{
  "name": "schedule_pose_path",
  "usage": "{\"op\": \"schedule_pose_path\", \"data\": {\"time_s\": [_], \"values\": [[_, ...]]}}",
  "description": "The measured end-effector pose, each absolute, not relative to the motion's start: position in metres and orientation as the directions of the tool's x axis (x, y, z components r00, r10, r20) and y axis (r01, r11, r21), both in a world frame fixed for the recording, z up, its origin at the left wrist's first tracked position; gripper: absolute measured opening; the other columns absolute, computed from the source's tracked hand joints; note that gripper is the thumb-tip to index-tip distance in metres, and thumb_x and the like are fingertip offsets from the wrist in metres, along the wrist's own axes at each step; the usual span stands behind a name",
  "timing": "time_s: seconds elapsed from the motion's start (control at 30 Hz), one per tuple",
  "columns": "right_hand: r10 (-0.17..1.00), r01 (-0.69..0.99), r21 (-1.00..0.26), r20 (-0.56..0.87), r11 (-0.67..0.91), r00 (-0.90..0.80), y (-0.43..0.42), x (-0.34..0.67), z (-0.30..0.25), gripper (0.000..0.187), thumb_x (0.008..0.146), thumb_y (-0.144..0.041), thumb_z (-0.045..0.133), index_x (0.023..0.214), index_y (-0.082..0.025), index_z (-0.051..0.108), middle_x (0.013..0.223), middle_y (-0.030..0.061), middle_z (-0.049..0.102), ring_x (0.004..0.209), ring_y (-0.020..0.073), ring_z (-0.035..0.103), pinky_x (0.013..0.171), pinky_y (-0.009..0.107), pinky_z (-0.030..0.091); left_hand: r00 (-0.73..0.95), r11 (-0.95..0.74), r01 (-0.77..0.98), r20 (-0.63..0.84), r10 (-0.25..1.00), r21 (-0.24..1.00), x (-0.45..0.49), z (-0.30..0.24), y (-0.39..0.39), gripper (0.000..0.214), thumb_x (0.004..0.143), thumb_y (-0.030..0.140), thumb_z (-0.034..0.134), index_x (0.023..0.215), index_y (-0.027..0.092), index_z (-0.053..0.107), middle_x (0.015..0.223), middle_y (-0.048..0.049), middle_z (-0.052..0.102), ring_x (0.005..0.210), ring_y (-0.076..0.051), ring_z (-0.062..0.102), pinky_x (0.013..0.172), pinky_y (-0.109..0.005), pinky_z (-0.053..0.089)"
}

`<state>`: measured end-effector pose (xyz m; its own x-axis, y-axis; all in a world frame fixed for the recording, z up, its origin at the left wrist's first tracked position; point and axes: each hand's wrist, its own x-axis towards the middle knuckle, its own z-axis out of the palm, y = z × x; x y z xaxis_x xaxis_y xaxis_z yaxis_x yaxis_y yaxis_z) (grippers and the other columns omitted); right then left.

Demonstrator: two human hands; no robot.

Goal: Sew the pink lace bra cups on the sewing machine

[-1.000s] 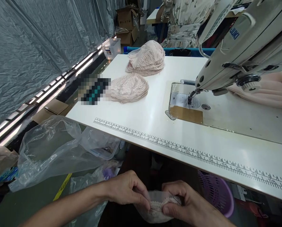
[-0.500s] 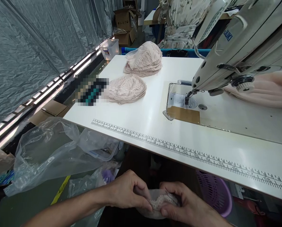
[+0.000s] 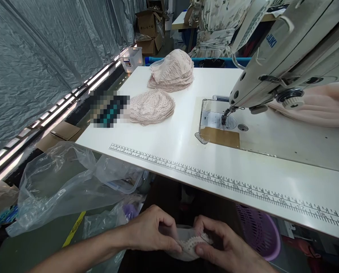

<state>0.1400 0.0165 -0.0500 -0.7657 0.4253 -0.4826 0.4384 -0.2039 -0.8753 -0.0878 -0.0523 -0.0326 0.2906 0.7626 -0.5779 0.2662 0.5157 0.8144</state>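
The left hand [image 3: 152,229] pinches one end of a sheer lace piece [image 3: 188,248] between thumb and fingers; the right hand [image 3: 223,242] pinches the other end, thumb on the near face and fingers curled behind. The piece hangs between the two hands, above the lap and nearer the body than the table edge. Its long axis runs crosswise from the left thumb to the right fingers, rising slightly toward the right hand. A scalloped band follows that line, with mesh on both sides of it; the rounded lower side bulges toward the body. How its ends lie is hidden by the fingers.

Just right of the right hand, under the tabletop, is a purple basket [image 3: 259,233]. Left of the left hand, a clear plastic bag [image 3: 58,193] spreads below the table corner. Beyond both hands lies the white table [image 3: 183,142], with a near lace stack [image 3: 152,108] set lengthwise left to right and a far lace stack [image 3: 172,72] behind it. Beyond the right hand, farther right, stands a sewing machine [image 3: 280,57].
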Motion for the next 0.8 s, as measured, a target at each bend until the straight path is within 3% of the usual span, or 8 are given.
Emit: {"op": "schedule_pose_path", "data": {"time_s": [0.17, 0.3, 0.43, 0.57, 0.7, 0.8], "values": [[0.516, 0.452, -0.871, -0.481, -0.191, -0.709, 0.008, 0.147, -0.057, 0.017, 0.077, -0.036, 0.066, 0.083, -0.022, 0.057, 0.089, 0.0005, 0.058, 0.085, 0.0192, 0.054, 0.073, 0.026, 0.044, 0.321, 0.451, 0.278, -0.525, 0.788, 0.848, -0.087, -0.031, -0.052, 0.019, 0.067, 0.033, 0.076, 0.068, 0.014, 0.073, 0.058, 0.0039, 0.057, 0.056, -0.009, 0.048, 0.053, -0.018, 0.032], [0.467, 0.376, -0.912, -0.409, -0.167, -0.784, 0.010, 0.145, -0.059, 0.007, 0.078, -0.020, 0.057, 0.084, -0.022, 0.053, 0.091, 0.0006, 0.057, 0.087, 0.0180, 0.053, 0.078, 0.027, 0.044, 0.302, 0.485, 0.300, -0.564, 0.769, 0.822, -0.086, -0.028, -0.052, 0.021, 0.066, 0.034, 0.076, 0.064, 0.014, 0.070, 0.058, 0.0047, 0.057, 0.056, -0.008, 0.048, 0.053, -0.018, 0.032], [0.427, 0.324, -0.935, -0.355, -0.146, -0.832, 0.014, 0.142, -0.058, 0.013, 0.075, -0.011, 0.048, 0.083, -0.022, 0.050, 0.090, 0.0007, 0.056, 0.087, 0.0172, 0.053, 0.081, 0.029, 0.042, 0.253, 0.492, 0.381, -0.600, 0.759, 0.783, -0.085, -0.027, -0.053, 0.023, 0.064, 0.034, 0.077, 0.060, 0.015, 0.064, 0.059, 0.0063, 0.054, 0.061, -0.009, 0.049, 0.057, -0.017, 0.033], [0.434, 0.321, -0.938, -0.347, -0.134, -0.831, 0.015, 0.140, -0.058, 0.013, 0.072, -0.013, 0.047, 0.081, -0.022, 0.050, 0.087, 0.0006, 0.056, 0.085, 0.0176, 0.053, 0.080, 0.029, 0.043, 0.210, 0.494, 0.409, -0.606, 0.767, 0.767, -0.084, -0.026, -0.052, 0.021, 0.062, 0.030, 0.078, 0.063, 0.016, 0.061, 0.065, 0.0064, 0.055, 0.071, -0.011, 0.051, 0.061, -0.017, 0.035], [0.410, 0.359, -0.923, -0.383, -0.138, -0.828, 0.017, 0.139, -0.055, 0.007, 0.078, -0.018, 0.049, 0.084, -0.022, 0.052, 0.088, 0.0009, 0.056, 0.086, 0.0182, 0.052, 0.080, 0.030, 0.042, 0.286, 0.540, 0.262, -0.599, 0.748, 0.800, -0.084, -0.026, -0.050, 0.026, 0.064, 0.024, 0.075, 0.089, 0.018, 0.071, 0.069, 0.0064, 0.058, 0.063, -0.009, 0.050, 0.056, -0.017, 0.034], [0.394, 0.382, -0.905, -0.426, -0.188, -0.815, 0.019, 0.141, -0.052, 0.010, 0.083, -0.025, 0.052, 0.093, -0.023, 0.052, 0.088, 0.0002, 0.054, 0.083, 0.0174, 0.050, 0.075, 0.028, 0.041, 0.324, 0.560, 0.215, -0.599, 0.732, 0.800, -0.084, -0.028, -0.049, 0.019, 0.067, 0.025, 0.073, 0.084, 0.016, 0.075, 0.068, 0.0040, 0.060, 0.064, -0.011, 0.052, 0.058, -0.018, 0.037]]}}
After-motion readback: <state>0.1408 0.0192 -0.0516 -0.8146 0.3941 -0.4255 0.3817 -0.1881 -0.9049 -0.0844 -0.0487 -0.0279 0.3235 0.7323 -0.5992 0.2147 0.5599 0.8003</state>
